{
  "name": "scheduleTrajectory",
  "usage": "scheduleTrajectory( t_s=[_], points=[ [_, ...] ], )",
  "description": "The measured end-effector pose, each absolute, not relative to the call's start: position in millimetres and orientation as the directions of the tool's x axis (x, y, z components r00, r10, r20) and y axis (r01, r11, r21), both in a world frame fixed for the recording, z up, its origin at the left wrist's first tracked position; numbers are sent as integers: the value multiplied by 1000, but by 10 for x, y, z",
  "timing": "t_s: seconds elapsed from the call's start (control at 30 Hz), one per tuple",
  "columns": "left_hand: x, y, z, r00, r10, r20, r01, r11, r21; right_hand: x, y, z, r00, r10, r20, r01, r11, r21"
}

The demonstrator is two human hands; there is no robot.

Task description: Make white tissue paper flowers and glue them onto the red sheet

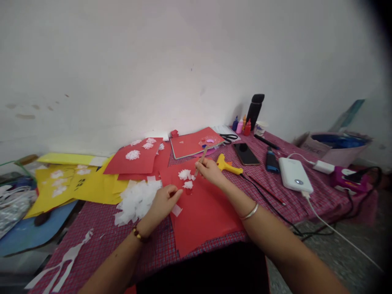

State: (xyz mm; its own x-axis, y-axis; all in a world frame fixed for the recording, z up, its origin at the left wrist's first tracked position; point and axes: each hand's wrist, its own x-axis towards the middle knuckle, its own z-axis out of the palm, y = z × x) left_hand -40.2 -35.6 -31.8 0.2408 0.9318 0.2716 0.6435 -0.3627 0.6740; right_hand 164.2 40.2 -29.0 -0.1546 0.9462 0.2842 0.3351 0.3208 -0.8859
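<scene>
My right hand (210, 170) is closed on a thin tan stick (204, 154), its lower end beside a white paper tuft (185, 174). A smaller white tuft (188, 185) sits just below that one, both on a red paper sheet (208, 212). At the sheet's left edge is my left hand (165, 199), fingers curled together; whether anything is between them is hidden. Loose white paper pieces (134, 202) are heaped beside it, and a small pale paper piece (177, 210) lies by its thumb.
A yellow glue gun (228, 165) with a black cord lies right of the sheet, near a phone (246, 154) and a white power bank (295, 174). Red sheets with white tufts (132, 155) lie at the back left. Scissors (229, 137), paint bottles (239, 126) and a black bottle (255, 112) are behind.
</scene>
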Motion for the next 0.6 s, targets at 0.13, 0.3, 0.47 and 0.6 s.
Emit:
scheduleTrajectory(
  t_s=[0.13,0.3,0.47,0.6],
  points=[
    [-324,-164,-223,286,918,275,624,-396,674,1629,431,-316,-152,951,268,383,307,-871],
    [-177,14,-259,387,874,296,592,-481,647,1650,458,-312,-118,958,261,440,286,-851],
    [-142,47,-443,455,814,362,676,-580,455,1644,455,-283,-137,955,263,450,297,-842],
    [-84,48,-510,437,797,417,710,-590,385,1636,443,-261,-121,954,273,498,297,-815]
  ],
)
